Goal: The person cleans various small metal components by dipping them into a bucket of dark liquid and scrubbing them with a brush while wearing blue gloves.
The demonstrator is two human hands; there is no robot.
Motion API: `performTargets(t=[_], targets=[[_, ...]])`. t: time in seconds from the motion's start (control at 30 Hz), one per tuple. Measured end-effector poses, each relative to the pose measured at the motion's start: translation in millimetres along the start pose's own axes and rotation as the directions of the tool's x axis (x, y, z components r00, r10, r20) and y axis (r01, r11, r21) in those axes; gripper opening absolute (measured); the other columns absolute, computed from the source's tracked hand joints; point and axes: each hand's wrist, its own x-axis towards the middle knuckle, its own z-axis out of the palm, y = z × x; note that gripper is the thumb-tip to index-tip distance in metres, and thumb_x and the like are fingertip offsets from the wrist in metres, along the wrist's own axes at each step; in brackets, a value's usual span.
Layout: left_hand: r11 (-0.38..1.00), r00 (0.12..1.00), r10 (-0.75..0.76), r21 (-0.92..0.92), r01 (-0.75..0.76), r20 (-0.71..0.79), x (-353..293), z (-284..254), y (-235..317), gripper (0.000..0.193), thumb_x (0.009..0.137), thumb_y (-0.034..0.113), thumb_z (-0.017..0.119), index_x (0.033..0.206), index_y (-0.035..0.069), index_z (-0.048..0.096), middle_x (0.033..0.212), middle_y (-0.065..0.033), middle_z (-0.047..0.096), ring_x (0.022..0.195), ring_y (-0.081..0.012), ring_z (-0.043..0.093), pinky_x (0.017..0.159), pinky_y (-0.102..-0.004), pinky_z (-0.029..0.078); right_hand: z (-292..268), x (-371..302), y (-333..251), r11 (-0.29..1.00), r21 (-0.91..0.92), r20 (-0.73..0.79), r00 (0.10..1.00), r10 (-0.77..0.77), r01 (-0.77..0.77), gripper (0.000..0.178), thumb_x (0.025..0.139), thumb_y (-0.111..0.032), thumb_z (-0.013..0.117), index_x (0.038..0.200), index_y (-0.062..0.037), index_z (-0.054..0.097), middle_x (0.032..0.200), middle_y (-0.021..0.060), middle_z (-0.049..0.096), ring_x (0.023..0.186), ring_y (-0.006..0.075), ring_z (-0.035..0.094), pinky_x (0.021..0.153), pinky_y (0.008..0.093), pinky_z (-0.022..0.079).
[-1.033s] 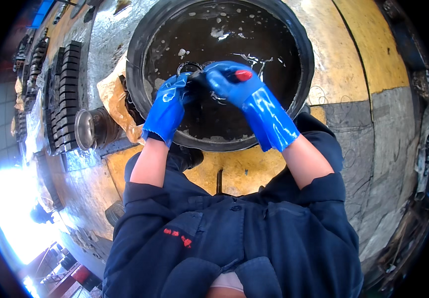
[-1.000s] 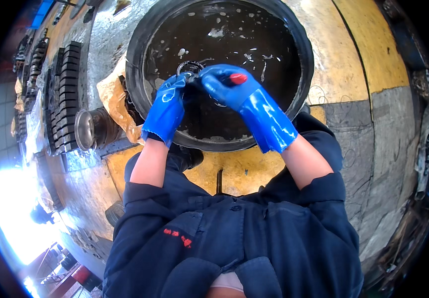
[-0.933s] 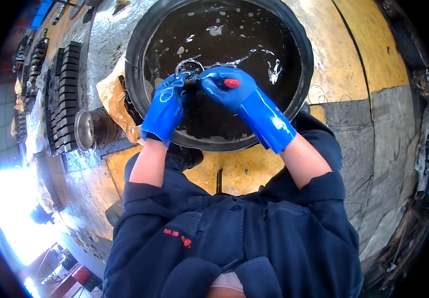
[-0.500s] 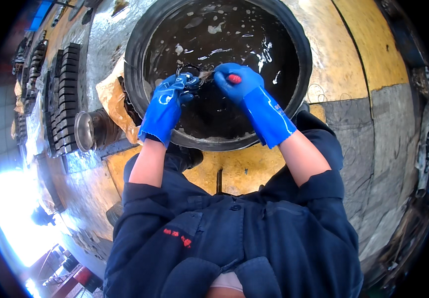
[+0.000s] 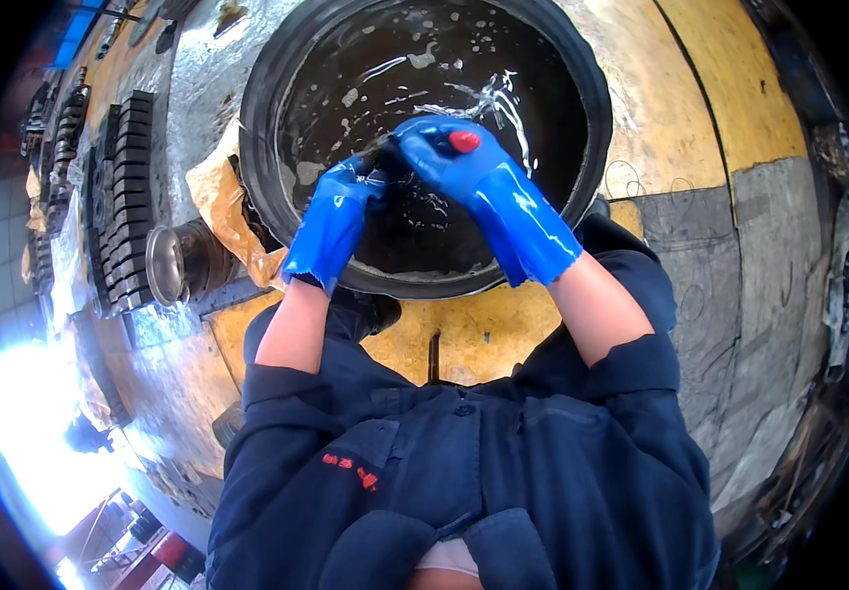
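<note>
A wide round black tub (image 5: 265, 138) of dark liquid (image 5: 414, 93) sits in front of me, with pale foam flecks and bright ripples on its surface. My left hand (image 5: 341, 202), in a long blue rubber glove, is closed around a dark, wet metal part (image 5: 381, 162) over the near half of the tub. What shows of the part is small and blurred. My right hand (image 5: 444, 155), gloved alike, is closed on a brush; its red handle end (image 5: 464, 142) sticks out of the fist. The right fingers press against the part and cover the bristles.
Crumpled brown paper (image 5: 216, 197) leans by the tub's left side, beside a metal cylinder (image 5: 166, 264). Farther left stand rows of dark ridged metal blocks (image 5: 131, 192). Worn yellow boards (image 5: 675, 98) and grey sheets (image 5: 788, 236) cover the floor on the right.
My right hand has moved left and slightly up, onto the part, and the bristles are now hidden. The left hand has shifted slightly right. Fresh ripples show in the liquid.
</note>
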Motion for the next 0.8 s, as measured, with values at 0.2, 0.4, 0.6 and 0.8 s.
performTargets(t=[0.2, 0.4, 0.6, 0.8], targets=[[0.979, 0.992, -0.097, 0.170, 0.110, -0.086, -1.7, 2.9, 15.3, 0.035, 0.108, 0.019, 0.074, 0.138, 0.003, 0.077, 0.115, -0.0028, 0.078, 0.101, -0.0113, 0.068, 0.089, -0.0308, 0.057, -19.9, 7.7, 7.9, 0.966, 0.113, -0.117, 0.962, 0.247, -0.235, 0.021, 0.107, -0.024, 0.073, 0.112, -0.0060, 0.084, 0.095, 0.0041, 0.082, 0.087, 0.0132, 0.075, 0.087, 0.0311, 0.060], [0.973, 0.995, 0.093, 0.215, -0.083, -0.036, 11.2, -11.3, -19.6, 0.039, 0.105, 0.013, 0.075, 0.142, 0.002, 0.076, 0.114, -0.0032, 0.080, 0.102, -0.0121, 0.070, 0.091, -0.0307, 0.056, 4.2, -3.9, -22.0, 0.965, 0.161, -0.035, 0.976, 0.216, -0.208, 0.023, 0.107, -0.019, 0.075, 0.123, -0.0038, 0.082, 0.106, 0.0052, 0.083, 0.096, 0.0120, 0.076, 0.090, 0.0288, 0.062], [0.972, 0.983, 0.089, 0.230, -0.051, -0.159, 6.9, 5.9, -12.4, 0.039, 0.104, 0.013, 0.076, 0.140, -0.001, 0.076, 0.115, -0.0030, 0.080, 0.097, -0.0128, 0.070, 0.091, -0.0300, 0.056, -9.9, 10.0, 15.3, 0.965, 0.100, -0.101, 0.962, 0.253, -0.243, 0.026, 0.107, -0.028, 0.073, 0.112, -0.0042, 0.083, 0.091, 0.0021, 0.079, 0.082, 0.0109, 0.071, 0.078, 0.0298, 0.058], [0.976, 0.991, 0.060, 0.214, -0.033, -0.123, -8.5, 18.2, 17.7, 0.035, 0.104, 0.019, 0.079, 0.134, 0.000, 0.079, 0.118, -0.0062, 0.081, 0.102, -0.0138, 0.071, 0.091, -0.0303, 0.057, -26.0, 0.0, 11.9, 0.859, 0.317, -0.067, 0.894, 0.443, -0.402, 0.030, 0.108, -0.030, 0.073, 0.117, -0.0039, 0.083, 0.096, 0.0032, 0.080, 0.087, 0.0115, 0.072, 0.081, 0.0298, 0.058]])
